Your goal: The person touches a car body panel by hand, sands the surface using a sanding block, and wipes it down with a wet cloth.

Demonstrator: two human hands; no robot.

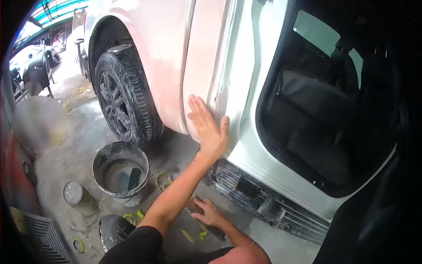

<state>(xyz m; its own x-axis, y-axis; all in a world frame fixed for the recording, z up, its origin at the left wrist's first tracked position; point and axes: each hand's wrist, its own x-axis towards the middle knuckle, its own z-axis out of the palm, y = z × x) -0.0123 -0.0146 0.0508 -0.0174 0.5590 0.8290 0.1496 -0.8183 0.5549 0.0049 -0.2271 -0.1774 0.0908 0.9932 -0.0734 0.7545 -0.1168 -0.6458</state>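
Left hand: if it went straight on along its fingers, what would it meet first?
Probably the narrow dark seam in the pinkish-white car body, ahead of the left hand, though depth is unclear.

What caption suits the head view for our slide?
Left hand on a pinkish car panel, near a wheel and bucket.

This is an auto body workshop. A pale vehicle body (206, 57) fills much of the view, its side carrying pinkish, matte patches that look like filler or primer. The grimy concrete floor (48, 169) holds a working clutter: a crusted bucket (103, 163) of cloudy water with a dark block (134, 178) in it, a lidded can (74, 193), a roll of tape (78, 245) and torn yellow-green strips (187, 236). Beyond the dusty wheel (116, 103), under a translucent bluish roof (50, 12), stands what may be another car (27, 55), badly blurred.
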